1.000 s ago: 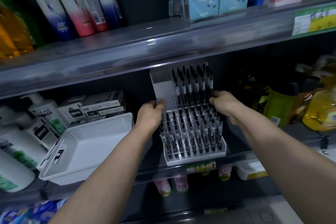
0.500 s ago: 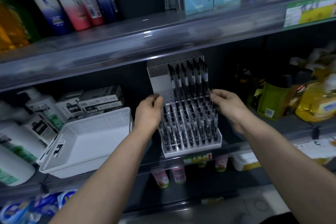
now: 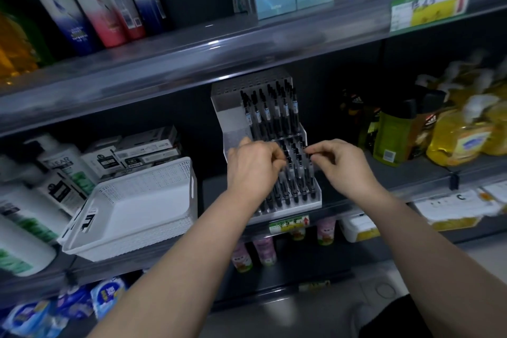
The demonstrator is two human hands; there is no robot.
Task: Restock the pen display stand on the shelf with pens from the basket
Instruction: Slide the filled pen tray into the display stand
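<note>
Head view: left hand [image 3: 255, 170] covers pens [image 3: 300, 181]; basket [image 3: 153, 178] alongside.

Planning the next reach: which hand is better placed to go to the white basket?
Left. The left hand is at the left of the pen stand, nearer the white basket; the right hand, pinching at pens on its right side, would have to cross over.

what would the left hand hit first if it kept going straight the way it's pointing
The left hand points up into the pen display stand, so it would meet the front-tier pens first. Its curled fingers look to be right at them, though depth is unclear.
</note>
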